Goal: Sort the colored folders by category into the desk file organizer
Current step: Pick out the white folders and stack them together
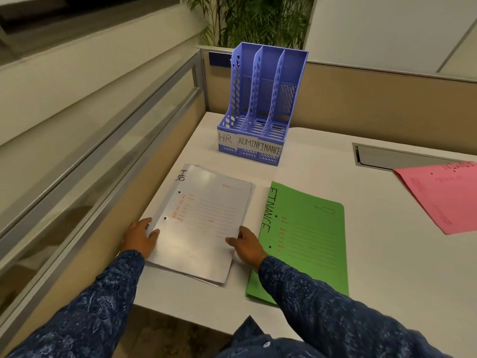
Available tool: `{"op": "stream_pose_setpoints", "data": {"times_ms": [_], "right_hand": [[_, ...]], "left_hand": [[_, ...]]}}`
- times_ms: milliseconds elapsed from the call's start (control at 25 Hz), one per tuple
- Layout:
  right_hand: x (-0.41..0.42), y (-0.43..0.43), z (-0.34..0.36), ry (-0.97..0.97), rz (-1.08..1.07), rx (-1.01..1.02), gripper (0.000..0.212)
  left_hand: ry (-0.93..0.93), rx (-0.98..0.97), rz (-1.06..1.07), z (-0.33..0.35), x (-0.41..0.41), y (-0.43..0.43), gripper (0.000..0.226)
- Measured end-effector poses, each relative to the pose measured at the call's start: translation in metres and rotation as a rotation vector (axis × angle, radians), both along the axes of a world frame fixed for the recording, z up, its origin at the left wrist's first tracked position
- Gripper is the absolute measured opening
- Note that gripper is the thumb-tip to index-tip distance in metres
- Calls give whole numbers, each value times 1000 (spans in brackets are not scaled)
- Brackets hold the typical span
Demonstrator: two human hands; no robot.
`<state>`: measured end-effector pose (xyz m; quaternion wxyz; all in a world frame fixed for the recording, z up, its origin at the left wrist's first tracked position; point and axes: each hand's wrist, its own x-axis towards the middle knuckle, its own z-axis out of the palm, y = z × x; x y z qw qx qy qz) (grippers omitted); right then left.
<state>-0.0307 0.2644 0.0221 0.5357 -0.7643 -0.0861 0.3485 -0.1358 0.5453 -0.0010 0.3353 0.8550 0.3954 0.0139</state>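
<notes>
A white folder (206, 218) marked HR lies on the desk (335, 156) at the near left. My left hand (140, 237) grips its left edge, thumb on top. My right hand (246, 244) grips its right edge, thumb on the cover. Right of it lies a green folder (307, 241) marked FINANCE, flat on the desk. A pink folder (444, 195) lies at the far right, partly out of view. The blue file organizer (260, 104) stands upright at the back, with three slots labelled HR, ADMIN and FINANCE; all three look empty.
A partition with a glass panel (103, 161) runs along the desk's left side, and a beige partition wall (374, 104) closes the back. A grey cable hatch (402, 157) is set into the desk at the right. A plant (247, 19) stands behind the organizer.
</notes>
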Motion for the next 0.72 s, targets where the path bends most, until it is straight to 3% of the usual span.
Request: {"op": "stream_pose_setpoints", "data": {"times_ms": [200, 440, 600, 720], "right_hand": [[-2, 0, 3, -153, 109, -250, 73], [-2, -14, 4, -276, 135, -228, 64], [8, -43, 7, -504, 33, -163, 54], [20, -78, 4, -571, -9, -203, 54]], "left_hand": [[-7, 33, -33, 2, 6, 0, 48], [-7, 15, -49, 7, 10, -1, 50], [-34, 208, -107, 18, 29, -32, 56], [-10, 287, -244, 25, 53, -71, 58]]}}
